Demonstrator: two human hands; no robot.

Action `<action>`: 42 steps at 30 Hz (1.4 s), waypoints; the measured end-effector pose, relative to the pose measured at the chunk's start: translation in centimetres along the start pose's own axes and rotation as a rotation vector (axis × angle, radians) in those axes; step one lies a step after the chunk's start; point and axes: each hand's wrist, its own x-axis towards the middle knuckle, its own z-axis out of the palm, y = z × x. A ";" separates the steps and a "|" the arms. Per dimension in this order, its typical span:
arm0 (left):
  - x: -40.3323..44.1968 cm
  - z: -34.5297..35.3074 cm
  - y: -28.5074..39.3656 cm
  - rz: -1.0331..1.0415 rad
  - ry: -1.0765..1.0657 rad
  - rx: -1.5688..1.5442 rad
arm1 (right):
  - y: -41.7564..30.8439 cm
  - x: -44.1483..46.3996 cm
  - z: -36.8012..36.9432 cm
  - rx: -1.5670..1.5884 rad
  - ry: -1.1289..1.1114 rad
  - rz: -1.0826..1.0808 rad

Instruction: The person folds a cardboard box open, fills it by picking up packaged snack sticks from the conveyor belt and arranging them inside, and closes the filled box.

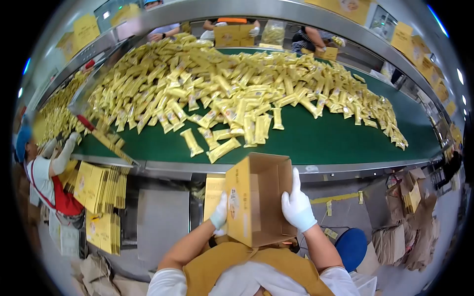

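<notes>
An open yellow cardboard box is held up in front of my chest, its bare brown inside showing and nothing in it. My left hand, in a white glove, presses on its printed left side. On the opposite side, my gloved right hand grips the box with the thumb or a finger pointing up along the wall. Just beyond the box lies the green conveyor belt, bearing a big heap of yellow wrapped packets. A few loose packets lie near the belt's front edge.
At the left a co-worker in a red apron reaches to the belt beside stacked flat yellow cartons. Other people stand across the belt. A blue stool is at my right, with brown sacks beyond. A metal rail spans overhead.
</notes>
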 end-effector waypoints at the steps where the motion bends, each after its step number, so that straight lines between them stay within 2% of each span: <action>1: 1.2 -1.8 -0.7 0.087 0.030 0.158 | -2.5 0.0 -0.5 -0.057 -0.057 0.023; 2: 2.7 -3.7 -1.5 0.206 0.059 0.407 | -4.3 -0.2 -0.3 -0.115 -0.111 0.046; 4: 5.3 -8.2 -3.2 0.622 0.194 1.278 | -5.9 -0.9 2.3 -0.171 -0.080 -0.111; 6: 6.5 -10.8 -4.5 0.871 0.368 1.713 | -5.8 -0.5 4.7 -0.263 -0.098 -0.162; 8: 5.1 -7.9 -2.3 0.317 0.349 1.384 | -3.9 1.9 5.2 -0.321 -0.224 0.000; 10: 3.5 -6.9 -1.5 0.430 0.237 1.286 | -3.5 2.3 3.7 -0.237 -0.295 0.022; 12: -0.8 -4.5 0.7 0.578 0.101 1.572 | -3.0 1.8 3.4 -0.229 -0.303 0.031; 13: -3.0 -0.2 3.7 0.293 0.137 0.997 | -2.6 1.3 4.0 -0.230 -0.253 -0.012; 16: -8.4 6.9 10.1 0.127 0.132 1.163 | -3.1 0.5 4.7 -0.256 -0.178 -0.034; 17: -7.4 6.0 9.8 0.124 0.157 1.270 | -2.9 0.3 4.6 -0.208 -0.184 -0.027; 21: -6.4 3.6 12.0 0.006 0.085 1.348 | 0.9 0.1 3.8 0.079 -0.154 0.054; 22: -6.2 2.7 11.8 0.034 0.069 1.135 | 1.0 0.4 2.8 0.121 -0.243 0.208; 24: -6.0 -0.2 9.6 0.086 0.035 0.706 | 4.9 0.4 4.6 0.456 0.005 -0.054; 25: -5.6 -1.1 8.3 0.126 0.076 0.607 | 6.2 0.1 5.2 0.705 -0.050 0.045; 26: -5.2 -1.7 6.8 0.165 0.117 0.506 | 8.1 -0.4 7.1 0.611 -0.059 0.040; 27: -4.8 -1.5 5.1 0.312 0.256 0.730 | 10.4 -1.0 9.9 0.518 -0.069 0.038; 28: -4.5 -0.2 3.6 0.368 0.448 0.847 | 11.8 -1.2 12.2 0.427 -0.079 0.036; 30: -1.4 0.3 0.2 0.566 0.526 0.837 | 12.9 -0.2 14.1 0.221 -0.052 -0.010; 32: 0.3 0.9 3.8 0.863 0.545 1.344 | 10.0 4.7 11.9 -0.014 0.025 -0.105; 33: 1.7 1.4 6.3 1.015 0.542 1.597 | 8.4 7.7 9.9 -0.050 0.073 -0.056; 34: 3.2 1.2 8.5 1.058 0.529 1.612 | 8.8 10.9 9.7 0.008 0.283 -0.270; 35: 5.3 0.6 10.4 1.113 0.507 1.649 | 8.3 13.8 8.6 -0.023 0.312 -0.343; 36: 6.9 1.0 12.5 1.189 0.538 1.611 | 6.9 16.1 7.4 -0.158 0.288 -0.327; 39: 11.0 3.3 18.2 0.864 0.554 1.785 | 5.2 24.5 8.2 -0.094 0.106 -0.246; 41: 13.2 4.2 19.3 0.657 0.543 1.897 | 4.2 29.2 10.5 -0.081 -0.068 -0.142; 42: 14.3 4.2 19.5 0.551 0.537 1.951 | 2.1 30.5 10.9 -0.274 -0.151 -0.037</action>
